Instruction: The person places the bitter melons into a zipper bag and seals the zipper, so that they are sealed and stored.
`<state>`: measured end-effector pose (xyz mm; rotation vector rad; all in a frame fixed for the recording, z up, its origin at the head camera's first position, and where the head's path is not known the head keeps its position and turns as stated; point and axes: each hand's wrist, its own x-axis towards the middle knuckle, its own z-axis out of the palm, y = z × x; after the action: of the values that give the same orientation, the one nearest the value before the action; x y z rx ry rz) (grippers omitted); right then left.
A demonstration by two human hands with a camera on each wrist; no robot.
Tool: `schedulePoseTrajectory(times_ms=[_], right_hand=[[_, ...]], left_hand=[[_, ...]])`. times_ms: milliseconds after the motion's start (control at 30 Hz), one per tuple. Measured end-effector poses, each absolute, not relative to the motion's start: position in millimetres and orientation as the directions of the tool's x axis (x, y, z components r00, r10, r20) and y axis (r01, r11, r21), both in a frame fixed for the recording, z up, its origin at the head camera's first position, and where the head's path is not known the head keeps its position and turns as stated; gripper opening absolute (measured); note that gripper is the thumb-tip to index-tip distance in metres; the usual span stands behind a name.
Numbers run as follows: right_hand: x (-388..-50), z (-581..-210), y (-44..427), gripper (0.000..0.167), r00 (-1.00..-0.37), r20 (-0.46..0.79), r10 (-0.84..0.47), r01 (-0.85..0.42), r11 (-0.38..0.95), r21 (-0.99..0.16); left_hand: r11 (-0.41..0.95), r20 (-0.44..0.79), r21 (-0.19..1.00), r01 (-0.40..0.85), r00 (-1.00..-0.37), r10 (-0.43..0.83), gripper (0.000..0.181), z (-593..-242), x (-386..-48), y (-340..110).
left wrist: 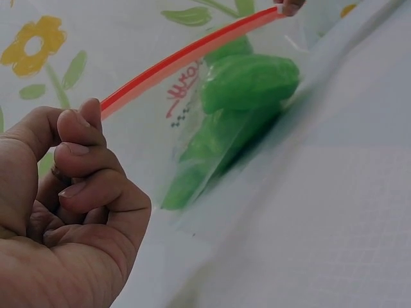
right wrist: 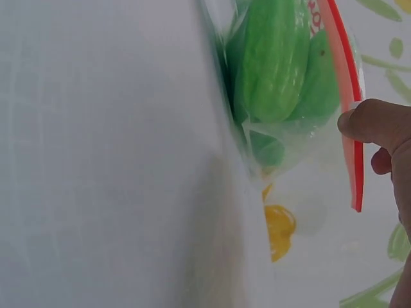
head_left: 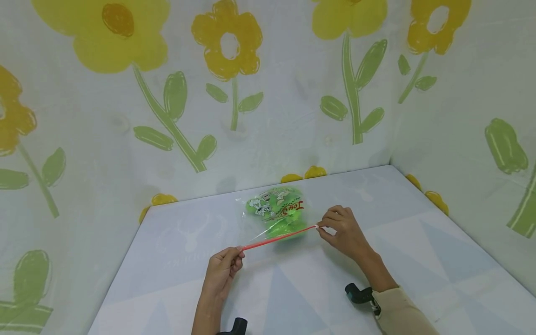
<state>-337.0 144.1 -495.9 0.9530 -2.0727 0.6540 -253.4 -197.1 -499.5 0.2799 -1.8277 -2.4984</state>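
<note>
A clear zip bag [head_left: 254, 223] with printed cartoon figures and red lettering lies on the table in the head view. Green bulky items [right wrist: 273, 61], smooth and faintly ridged, fill it; their kind cannot be told. Its red zip strip [head_left: 278, 238] is stretched between the two hands. My left hand [head_left: 222, 270] pinches the strip's left end between thumb and forefinger, the other fingers curled. Near the strip's right end, my right hand [head_left: 343, 232] pinches a small white slider [right wrist: 355, 105]. Part of the red strip runs on past that thumb in the right wrist view.
The pale table [head_left: 184, 279] with blue triangles reaches back to a corner of flower-printed walls [head_left: 289, 107]. Black wrist mounts [head_left: 358, 294] sit on both forearms. A beige sleeve [head_left: 402, 311] covers the right forearm.
</note>
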Motion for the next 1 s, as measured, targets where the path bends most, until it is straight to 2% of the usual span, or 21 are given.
schedulePoseTrajectory(times_ms=[367, 667, 1000], right_hand=[[-337.7, -496.3, 151.7, 0.005, -0.451, 0.795, -0.407, -0.793, 0.592, -0.146], [-340.1, -496.4, 154.6, 0.02, -0.457, 0.8, -0.388, -0.783, 0.602, -0.155], [-339.0, -495.3, 158.2, 0.02, -0.476, 0.794, -0.378, -0.771, 0.614, -0.169]], left_hand=[[-0.308, -0.136, 0.947, -0.089, -0.981, -0.136, 0.017, -498.8, -253.0, -197.0], [-0.308, -0.126, 0.948, -0.077, -0.982, -0.141, 0.016, -497.9, -252.7, -196.6], [-0.296, -0.126, 0.952, -0.079, -0.981, -0.145, 0.016, -497.1, -251.8, -196.7]])
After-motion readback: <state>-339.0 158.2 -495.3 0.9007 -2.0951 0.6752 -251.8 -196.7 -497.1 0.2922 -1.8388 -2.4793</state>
